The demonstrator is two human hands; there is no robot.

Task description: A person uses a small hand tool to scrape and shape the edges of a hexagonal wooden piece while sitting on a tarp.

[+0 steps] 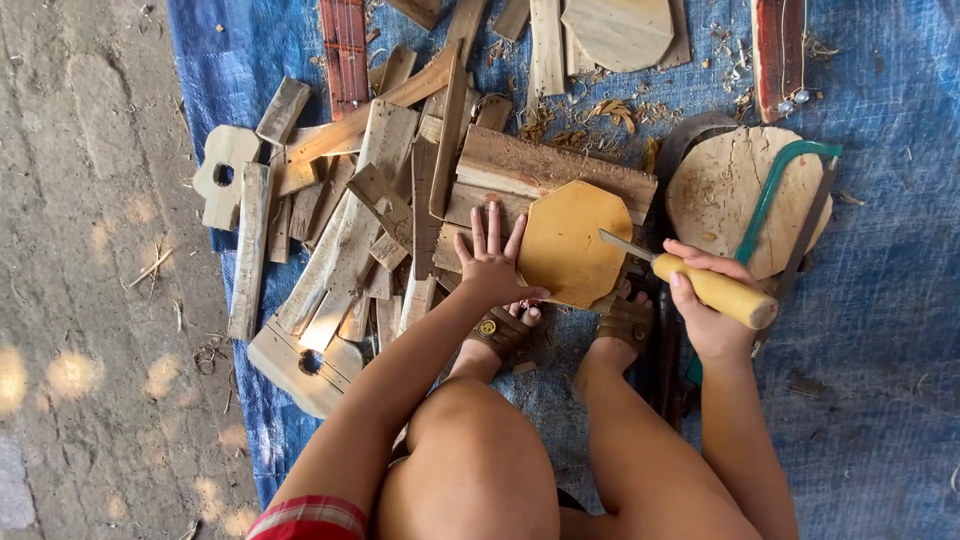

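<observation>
Tarp [880, 330]: blue sheet spread over the ground, carrying the wood and catching the shavings strewn toward 12 o'clock.
Floor [90, 300]: bare concrete at 9 o'clock, dappled with sun.
Scrap pile [350, 220]: weathered slats and offcuts heaped from 10 to 12 o'clock, seemingly kept within arm's reach.
Round board [715, 190]: pale disc at 2 o'clock, lying flat.
Saw [775, 190]: green-framed, laid across the round board, parked out of the way.
Plank [550, 170]: thick grey piece under the octagon, serving as a rest for it.
Octagon [570, 242]: yellow eight-sided board at the centre, just beyond the feet, resting on the plank so its near edge is raised toward the tool.
Sandals [505, 330]: brown pair at the octagon's near edge, apparently bracing it.
Left hand [492, 265]: open, fingers spread, palm pressing at the octagon's 9 o'clock edge to steady it.
Right hand [705, 300]: closed around the chisel's handle, at 3 o'clock.
Chisel [715, 290]: yellow handle, steel blade angled toward 10 o'clock, its tip meeting the octagon's right edge.
</observation>
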